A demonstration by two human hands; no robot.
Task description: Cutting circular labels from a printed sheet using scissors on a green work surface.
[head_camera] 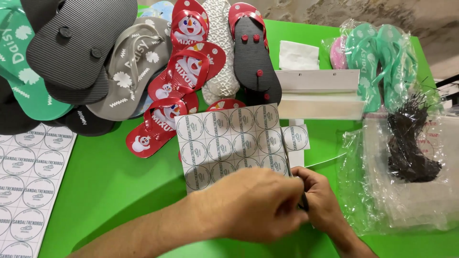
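Bright green table point(119, 181); white sticker sheet point(229, 138) printed with a grid of dark ringed circles, a second such sheet point(28, 181) at the left edge. Red flip-flops point(181, 81) patterned with white snowmen, mint-green sandals point(382, 57) in clear wrap, grey sandal point(129, 67) with white leaf marks. Black ribbed soles point(76, 43), one point(256, 57) dotted with red studs; black ties point(411, 143) on clear plastic.

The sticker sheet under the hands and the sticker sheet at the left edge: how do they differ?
The sticker sheet under the hands lies mid-table, tilted, partly covering red slippers; the left hand presses its lower edge, the right hand is at its corner. The left-edge sticker sheet lies untouched, cut off by the frame, under a dark slipper. Both are white sheets carrying rows of round stickers on the green table.
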